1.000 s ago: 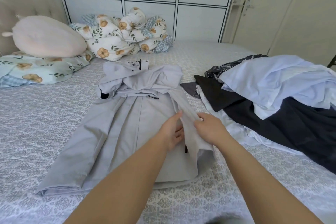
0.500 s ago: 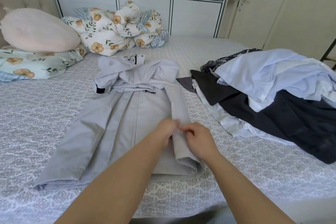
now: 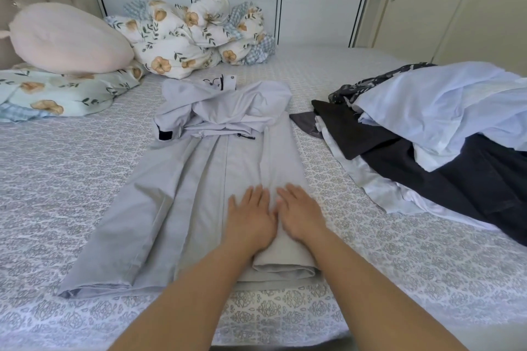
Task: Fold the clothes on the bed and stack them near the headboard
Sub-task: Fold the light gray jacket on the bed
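Grey jacket (image 3: 182, 194) lies on the bed (image 3: 57, 179); left hand (image 3: 249, 218) and right hand (image 3: 299, 212) press it flat, fingers spread.

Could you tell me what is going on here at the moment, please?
A person is folding a light grey jacket spread on the bed. The left hand and right hand both lie flat, side by side, pressing on its folded-in right side. A pile of unfolded clothes, pale blue, white and dark, waits on the right. Pillows and a bundled floral quilt lie at the far end; no folded stack is visible yet.
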